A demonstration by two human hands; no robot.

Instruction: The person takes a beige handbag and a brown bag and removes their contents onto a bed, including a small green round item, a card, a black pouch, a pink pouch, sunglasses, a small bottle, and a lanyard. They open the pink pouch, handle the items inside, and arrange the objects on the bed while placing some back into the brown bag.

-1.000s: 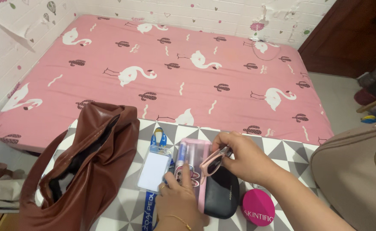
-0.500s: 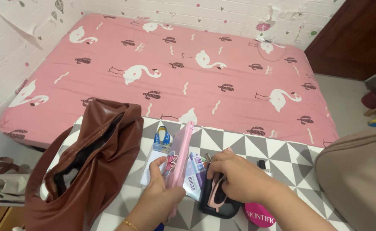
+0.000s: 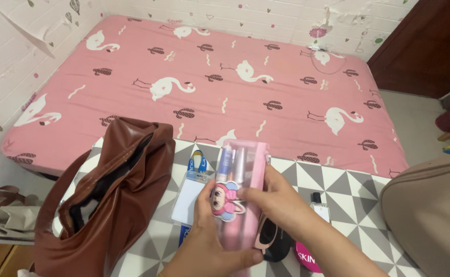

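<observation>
Both hands hold a clear pink pencil pouch (image 3: pixel 241 169) with pens inside and a cartoon charm on its front, lifted above the patterned table (image 3: pixel 338 184). My left hand (image 3: pixel 209 241) grips its lower end from beneath. My right hand (image 3: pixel 273 202) clasps its right side. Pink sunglasses (image 3: pixel 265 233) lie in an open black case (image 3: pixel 279 246) just under my right hand. A card holder on a blue lanyard (image 3: pixel 189 197) lies left of the pouch.
An open brown leather bag (image 3: pixel 107 200) slumps at the table's left. A round pink compact (image 3: pixel 307 256) and a small bottle (image 3: pixel 318 204) sit at the right, beside a beige bag (image 3: pixel 430 215). A pink flamingo-print mattress (image 3: pixel 209 87) lies beyond.
My right hand left the sunglasses in the black case and moved onto the pouch. The pouch turned from edge-on to flat-faced and rose, held now by both hands.
</observation>
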